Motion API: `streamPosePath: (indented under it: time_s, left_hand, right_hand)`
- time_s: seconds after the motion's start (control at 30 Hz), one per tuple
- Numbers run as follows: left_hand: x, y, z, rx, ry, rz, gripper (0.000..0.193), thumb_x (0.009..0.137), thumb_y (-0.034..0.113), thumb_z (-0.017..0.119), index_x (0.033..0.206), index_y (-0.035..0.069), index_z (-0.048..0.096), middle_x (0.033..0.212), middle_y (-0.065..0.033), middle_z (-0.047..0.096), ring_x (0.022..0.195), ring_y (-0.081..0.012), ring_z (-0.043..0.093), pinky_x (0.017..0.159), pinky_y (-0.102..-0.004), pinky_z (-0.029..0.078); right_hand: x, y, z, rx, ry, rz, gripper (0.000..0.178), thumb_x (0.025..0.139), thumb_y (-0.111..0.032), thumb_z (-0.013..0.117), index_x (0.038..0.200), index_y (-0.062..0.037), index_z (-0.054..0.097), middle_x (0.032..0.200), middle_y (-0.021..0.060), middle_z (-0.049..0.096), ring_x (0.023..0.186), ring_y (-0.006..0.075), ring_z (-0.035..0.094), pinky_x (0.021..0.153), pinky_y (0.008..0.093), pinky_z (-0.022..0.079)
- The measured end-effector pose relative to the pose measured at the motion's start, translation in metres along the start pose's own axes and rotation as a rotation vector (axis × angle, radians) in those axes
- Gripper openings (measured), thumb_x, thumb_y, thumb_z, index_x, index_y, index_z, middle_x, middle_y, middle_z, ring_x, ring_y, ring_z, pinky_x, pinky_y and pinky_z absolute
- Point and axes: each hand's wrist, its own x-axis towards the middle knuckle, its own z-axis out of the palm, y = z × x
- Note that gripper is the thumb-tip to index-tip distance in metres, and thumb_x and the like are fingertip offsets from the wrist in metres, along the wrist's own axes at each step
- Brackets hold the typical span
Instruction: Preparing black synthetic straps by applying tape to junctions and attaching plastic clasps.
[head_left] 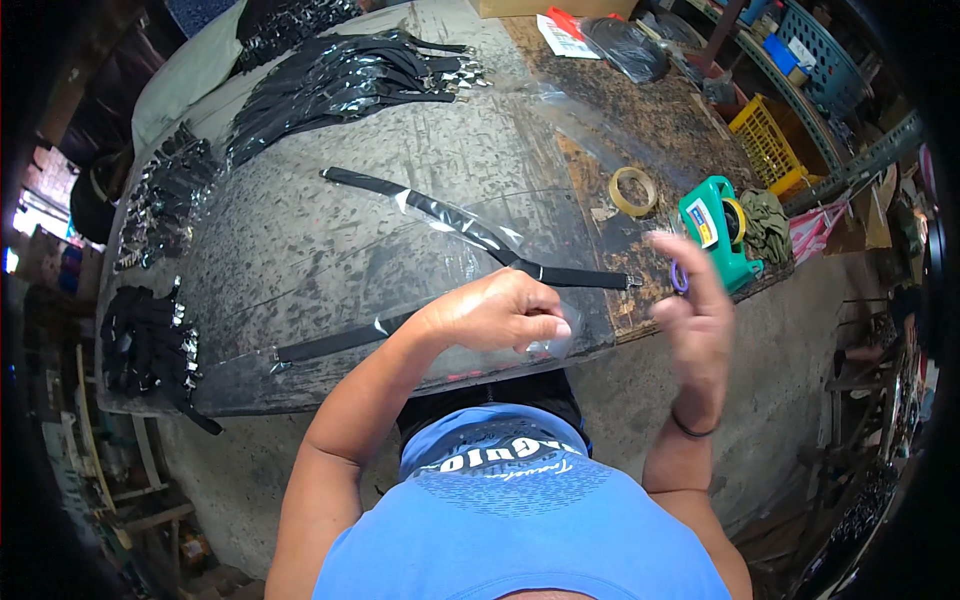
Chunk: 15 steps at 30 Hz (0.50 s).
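Grey, scuffed worktop (pixel 290 240): largest item, spreads beneath and beyond both sets of fingers. Heap of film-wrapped black straps (pixel 330 90): well beyond the left fingers, off to their left.

Black strap: its junction (pixel 507 256) lies just beyond the left fingers (pixel 535 296); one arm runs away up-left, a short tail points toward the right fingers (pixel 703 275). Lower strap (pixel 335 345): left of the left fingers, passing under the forearm; the hand hides whether it joins the junction.

State of fingers: left, curled in a loose fist low over the near edge; clear film (pixel 570 332) shows beside the thumb, but cannot tell whether it is pinched. Right, blurred, raised and spread, nothing seen between them.

Green holder (pixel 722 225): just beyond the right fingers. Tape roll (pixel 632 210): farther off, to the left of the holder.

Metal clip (pixel 634 282): smallest, at the tail's end, between the two sets of fingers.

Handling estimate: strap light and limp, likely to fold or swing if lifted by one end; film slick, thin, prone to creasing or tearing. Clip probably hard, could snag film. Best hold: flat pinch at the junction through film and strap together, second pinch on the webbing just short of the clip.
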Motion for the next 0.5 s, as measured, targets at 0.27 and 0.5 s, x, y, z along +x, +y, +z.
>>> streamPosePath:
  time_s: [0.27, 0.5]
  left_hand:
    - [-0.007, 0.007, -0.026, 0.008, 0.261, 0.082, 0.020, 0.091, 0.021, 0.064, 0.088, 0.001, 0.069, 0.066, -0.0036, 0.063, 0.057, -0.0104, 0.058, 0.053, -0.0265, 0.046]
    - [-0.003, -0.050, -0.011, -0.446, 0.894, 0.167, 0.034, 0.097, 0.037, 0.058, 0.088, 0.004, 0.061, 0.072, -0.0028, 0.060, 0.064, -0.0111, 0.061, 0.059, -0.0232, 0.049]
  right_hand:
    - [-0.008, 0.031, 0.062, 0.462, -0.223, 0.365, 0.021, 0.094, -0.024, 0.064, 0.097, -0.0033, 0.060, 0.079, 0.0020, 0.063, 0.068, 0.0091, 0.059, 0.065, 0.0244, 0.049]
    - [0.000, 0.039, 0.083, 0.599, 0.018, 0.405, 0.023, 0.096, -0.025, 0.063, 0.088, -0.0048, 0.057, 0.067, -0.0008, 0.057, 0.053, 0.0033, 0.049, 0.047, 0.0177, 0.040]
